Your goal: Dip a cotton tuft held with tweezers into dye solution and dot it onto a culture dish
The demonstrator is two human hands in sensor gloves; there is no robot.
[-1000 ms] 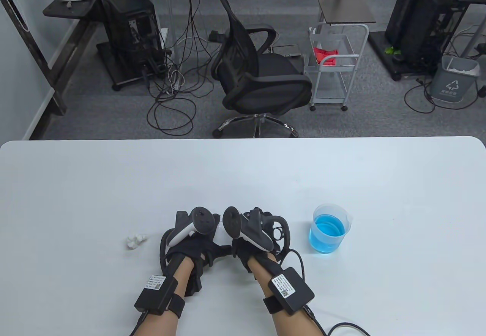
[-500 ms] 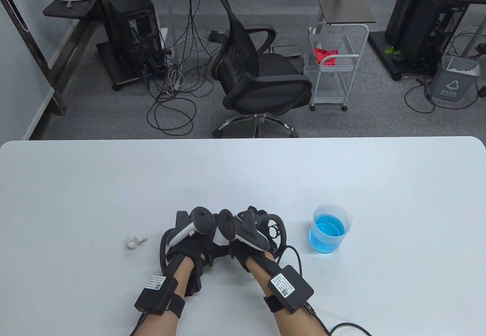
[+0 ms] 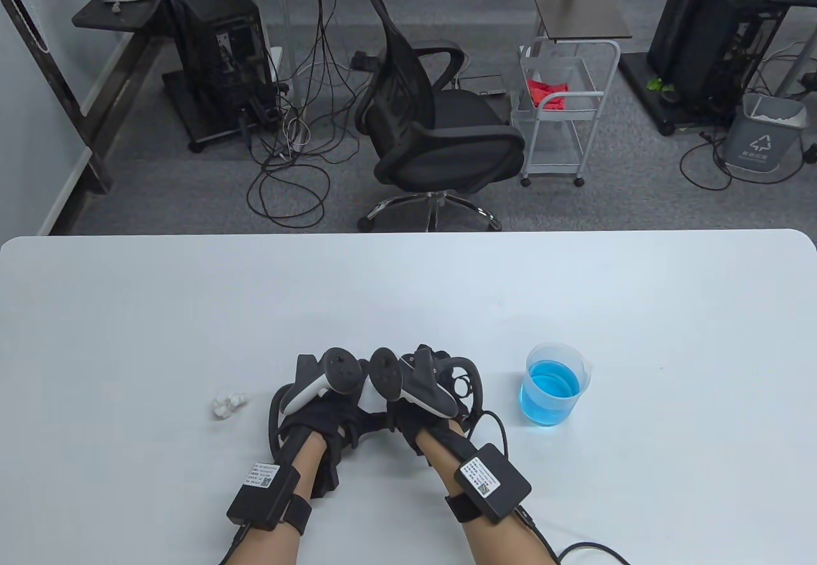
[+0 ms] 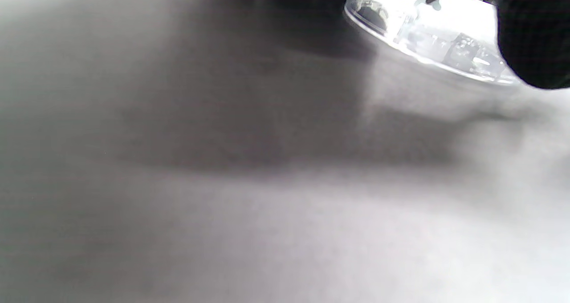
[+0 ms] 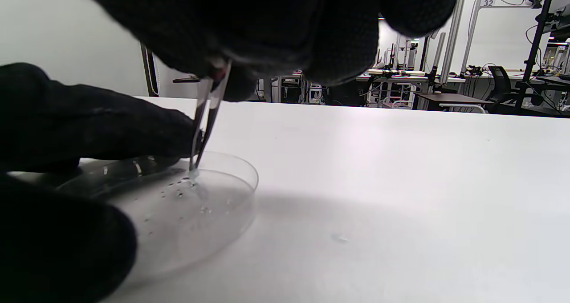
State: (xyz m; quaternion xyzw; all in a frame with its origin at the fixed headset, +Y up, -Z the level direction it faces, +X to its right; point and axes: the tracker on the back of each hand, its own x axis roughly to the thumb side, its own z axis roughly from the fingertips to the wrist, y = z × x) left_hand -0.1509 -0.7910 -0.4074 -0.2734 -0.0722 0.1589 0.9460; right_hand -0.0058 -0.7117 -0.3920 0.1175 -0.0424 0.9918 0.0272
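My right hand (image 3: 415, 421) pinches metal tweezers (image 5: 205, 120), held nearly upright. Their tips carry a small wet cotton tuft (image 5: 193, 175) that touches the floor of a clear culture dish (image 5: 231, 196). Small droplets dot the dish floor. My left hand (image 3: 325, 421) rests at the dish's left rim; its fingers (image 5: 111, 125) show in the right wrist view. The dish rim (image 4: 427, 45) also shows in the left wrist view. In the table view both hands hide the dish. A beaker of blue dye (image 3: 553, 384) stands to the right of my right hand.
Spare white cotton (image 3: 228, 404) lies on the white table (image 3: 408, 297) to the left of my left hand. A cable (image 3: 574, 549) trails from my right wrist toward the table's front edge. An office chair (image 3: 434, 124) stands beyond the far edge.
My right hand has shifted slightly left, toward my left hand, over the dish. The left hand, the beaker and the cotton have not moved.
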